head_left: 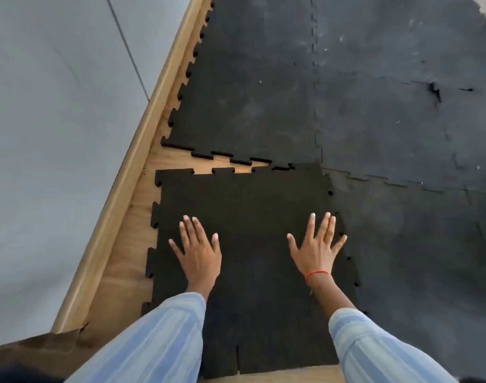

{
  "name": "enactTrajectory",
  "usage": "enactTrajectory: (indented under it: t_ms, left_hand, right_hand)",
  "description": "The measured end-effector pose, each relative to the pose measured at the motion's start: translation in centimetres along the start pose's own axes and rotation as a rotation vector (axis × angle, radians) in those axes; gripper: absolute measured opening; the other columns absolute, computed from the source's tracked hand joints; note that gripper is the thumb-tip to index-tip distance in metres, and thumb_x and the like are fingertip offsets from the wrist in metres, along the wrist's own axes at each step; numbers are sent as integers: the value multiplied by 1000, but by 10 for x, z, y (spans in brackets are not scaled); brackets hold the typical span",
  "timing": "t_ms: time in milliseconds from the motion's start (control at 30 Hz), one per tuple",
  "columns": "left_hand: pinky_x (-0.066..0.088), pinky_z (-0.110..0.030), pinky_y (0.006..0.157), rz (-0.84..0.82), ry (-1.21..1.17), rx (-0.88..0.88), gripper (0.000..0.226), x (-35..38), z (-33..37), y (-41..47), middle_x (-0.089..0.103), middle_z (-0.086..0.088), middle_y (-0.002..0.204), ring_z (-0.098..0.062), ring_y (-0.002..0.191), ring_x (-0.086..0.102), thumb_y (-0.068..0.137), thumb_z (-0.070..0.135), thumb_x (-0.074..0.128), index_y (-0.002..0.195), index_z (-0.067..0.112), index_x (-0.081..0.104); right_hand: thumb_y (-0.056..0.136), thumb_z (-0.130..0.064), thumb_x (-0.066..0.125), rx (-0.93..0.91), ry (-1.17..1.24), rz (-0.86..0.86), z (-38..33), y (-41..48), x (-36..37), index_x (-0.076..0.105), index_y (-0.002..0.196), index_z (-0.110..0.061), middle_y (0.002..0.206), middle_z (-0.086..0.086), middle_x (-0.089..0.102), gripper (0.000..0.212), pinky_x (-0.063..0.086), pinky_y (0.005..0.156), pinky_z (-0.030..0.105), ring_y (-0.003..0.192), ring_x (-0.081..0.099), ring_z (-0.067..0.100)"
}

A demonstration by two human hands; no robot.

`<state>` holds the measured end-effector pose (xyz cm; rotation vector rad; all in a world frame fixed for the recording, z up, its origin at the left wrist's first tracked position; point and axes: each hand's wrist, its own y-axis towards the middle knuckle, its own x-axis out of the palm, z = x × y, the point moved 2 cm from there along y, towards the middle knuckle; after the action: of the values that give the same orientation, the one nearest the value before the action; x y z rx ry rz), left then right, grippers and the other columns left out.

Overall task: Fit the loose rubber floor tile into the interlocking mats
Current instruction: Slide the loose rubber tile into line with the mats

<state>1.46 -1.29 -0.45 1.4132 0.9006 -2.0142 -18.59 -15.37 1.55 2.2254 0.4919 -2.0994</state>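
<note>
The loose black rubber tile (247, 205) lies on the wooden floor in the lower middle, its toothed edges showing. Both my hands rest flat on it with fingers spread: my left hand (199, 254) on its left half, my right hand (316, 250) near its right edge. The laid interlocking mats (264, 92) cover the floor beyond and to the right. The tile's far right corner meets the mats, while a wedge of bare wood (222, 163) shows between its far edge and the mat ahead. Its right edge lies against the neighbouring mat (416, 244).
A grey wall (56, 120) with a wooden skirting board (131, 172) runs along the left. A strip of bare wooden floor (120, 258) lies between skirting and tile. One mat at the far right has a tear (435, 91).
</note>
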Motion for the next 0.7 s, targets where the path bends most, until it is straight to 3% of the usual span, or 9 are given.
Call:
enactTrajectory:
  t_ms: [133,267,367,467,533,600,700]
  left_hand:
    - [9,-58,115,9,38,-198,75,9,-35,4,2,-18,160,-33,147,5,97,53,28,151,5,8]
    - [16,-56,114,-21,-35,-301,90,-6,-36,21,2,-23,158,-42,143,13,91,63,36,151,2,8]
    - [23,-51,114,-31,-61,-371,101,-10,-30,27,7,-28,156,-43,142,19,86,67,44,149,-2,7]
    - [34,-46,109,-22,-113,-475,114,-18,-26,35,26,-31,148,-42,134,34,77,71,55,147,-6,9]
    - [38,-44,104,-21,-123,-510,120,-26,-24,39,33,-30,143,-40,127,42,72,71,61,147,-7,9]
    - [33,-47,107,-15,-151,-540,124,-32,-24,43,30,-30,146,-42,131,38,68,69,67,147,-5,8]
    - [26,-51,111,-34,-236,-608,125,-40,-27,48,27,-29,148,-44,134,32,66,65,73,148,-4,7]
  right_hand:
    - [74,-82,32,321,87,-116,21,4,13,2,149,-9,158,20,-6,109,4,112,64,145,-3,38]
    - [63,-87,41,365,170,-85,15,14,7,7,148,-8,157,21,3,121,25,106,59,136,22,43]
    - [52,-89,51,425,228,-86,22,22,4,5,148,-9,155,18,11,133,31,103,58,133,25,43]
    - [44,-87,59,458,275,-93,25,31,-1,3,148,-8,153,17,15,142,32,103,57,134,22,42]
    - [44,-84,64,482,298,-107,25,36,-5,2,147,-7,153,17,17,144,32,103,57,135,21,42]
    - [46,-80,68,513,323,-118,23,39,-7,4,147,-7,152,19,18,141,31,103,58,136,19,43]
    - [53,-72,72,644,457,-69,24,43,-12,19,144,-7,147,21,26,124,31,102,60,133,24,42]
